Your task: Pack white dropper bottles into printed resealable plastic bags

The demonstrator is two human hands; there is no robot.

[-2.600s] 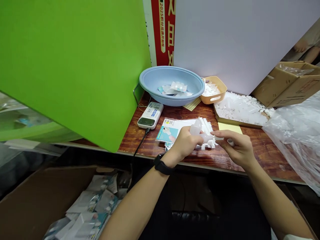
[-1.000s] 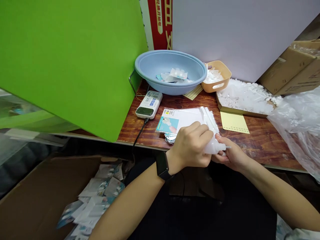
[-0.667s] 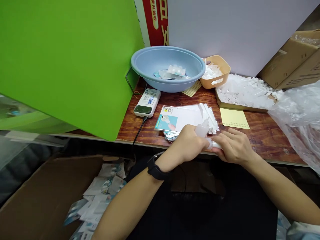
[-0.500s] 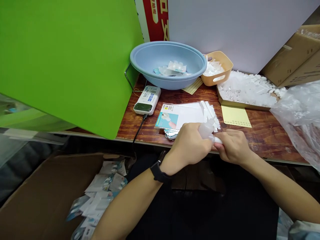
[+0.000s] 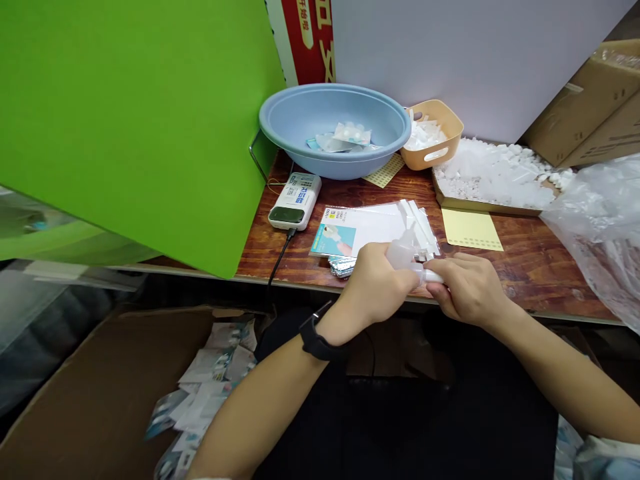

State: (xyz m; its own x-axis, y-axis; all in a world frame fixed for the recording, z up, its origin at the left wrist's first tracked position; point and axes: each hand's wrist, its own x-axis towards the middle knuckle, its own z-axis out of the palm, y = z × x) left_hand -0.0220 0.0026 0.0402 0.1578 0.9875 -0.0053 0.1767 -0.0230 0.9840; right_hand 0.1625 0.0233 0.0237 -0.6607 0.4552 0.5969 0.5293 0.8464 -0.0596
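My left hand [image 5: 375, 290] is closed around a translucent rounded plastic piece [image 5: 400, 254] with a pointed tip facing up and away. Opposite it, my right hand [image 5: 470, 288] pinches a short white plastic tube [image 5: 431, 276]. The tube's other end meets the clear part by my left fingers; whether they are joined I cannot tell. Both hands hover over the table's front edge. Just beyond them lies a stack of printed packaging bags [image 5: 367, 230], the top one showing a blue picture. My fingers hide part of both pieces.
Behind stand a blue basin [image 5: 335, 163] with packets inside and an orange basket [image 5: 455, 137] of white pieces. A shallow box [image 5: 493, 207] of small white parts is at right, by a plastic bag [image 5: 595, 213]. A power bank [image 5: 295, 200] and green panel [image 5: 150, 120] flank the left.
Both hands have shifted slightly left with the plastic pieces, and a gap with more of the white tube shows between them. The grip is otherwise the same.
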